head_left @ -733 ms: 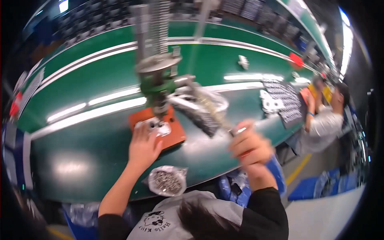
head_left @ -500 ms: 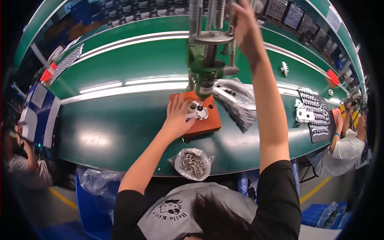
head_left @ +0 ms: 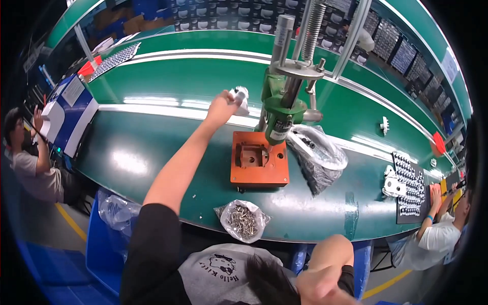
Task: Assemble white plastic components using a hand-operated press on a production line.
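My left hand (head_left: pixel 222 109) is raised at the far side of the bench, left of the green press. Its fingers close on a small whitish metal part (head_left: pixel 240 98). Beneath the green press (head_left: pixel 281 114) sits an orange fixture block (head_left: pixel 258 176), whose recess holds no whitish part. My right hand (head_left: pixel 323 285) is low, close to my chest, blurred, its fingers not readable. Between my body and the block, an open plastic bag of small metal pins or screws (head_left: pixel 243 221) rests at the bench's near edge.
Right of the block lies a plastic bag with dark parts (head_left: pixel 317 155). Farther right, a black tray (head_left: pixel 409 190) carries rows of small parts beside a white metal piece (head_left: pixel 394 185). A blue-and-white machine (head_left: pixel 68 117) stands left. One person sits at each side.
My right hand has left the press's upper right side and dropped to my chest. My left hand has lifted the whitish metal part off the orange block and carried it away, up and left.
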A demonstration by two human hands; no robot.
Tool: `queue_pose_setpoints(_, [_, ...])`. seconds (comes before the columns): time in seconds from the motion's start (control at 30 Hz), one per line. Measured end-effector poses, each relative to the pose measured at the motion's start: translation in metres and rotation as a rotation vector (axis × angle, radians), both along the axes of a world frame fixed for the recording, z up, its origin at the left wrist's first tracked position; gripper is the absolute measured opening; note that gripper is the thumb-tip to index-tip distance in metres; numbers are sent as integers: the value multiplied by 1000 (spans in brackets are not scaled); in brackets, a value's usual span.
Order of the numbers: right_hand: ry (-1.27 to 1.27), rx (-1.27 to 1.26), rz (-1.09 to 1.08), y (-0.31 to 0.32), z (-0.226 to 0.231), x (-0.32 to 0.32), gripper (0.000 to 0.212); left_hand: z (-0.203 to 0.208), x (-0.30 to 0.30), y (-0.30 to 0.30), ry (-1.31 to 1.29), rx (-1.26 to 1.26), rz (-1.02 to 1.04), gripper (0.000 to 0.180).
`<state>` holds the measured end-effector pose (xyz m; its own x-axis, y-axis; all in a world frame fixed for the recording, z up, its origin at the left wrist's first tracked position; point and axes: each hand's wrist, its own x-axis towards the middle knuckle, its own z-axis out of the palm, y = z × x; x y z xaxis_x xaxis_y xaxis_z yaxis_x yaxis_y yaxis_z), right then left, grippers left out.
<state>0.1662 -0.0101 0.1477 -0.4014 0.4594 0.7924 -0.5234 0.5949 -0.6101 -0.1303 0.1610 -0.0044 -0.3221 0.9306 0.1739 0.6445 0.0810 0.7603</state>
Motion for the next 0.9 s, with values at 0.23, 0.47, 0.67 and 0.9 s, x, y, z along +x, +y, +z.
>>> queue_pose_setpoints(0.23, [56,-93,298,-51,12,70,33,8,25,26,-173,175,-59,60])
queue_pose_setpoints(0.47, [121,-95,970,-50,35,74,29,68,-5,-136,-382,192,-254,43])
queue_pose_setpoints(0.67, [-24,-51,1176,-46,70,21,25,90,-49,-274,-581,233,-166,22])
queue_pose_setpoints(0.9, [1,-90,1248,-53,56,11,25,140,-37,-342,-344,596,-246,26])
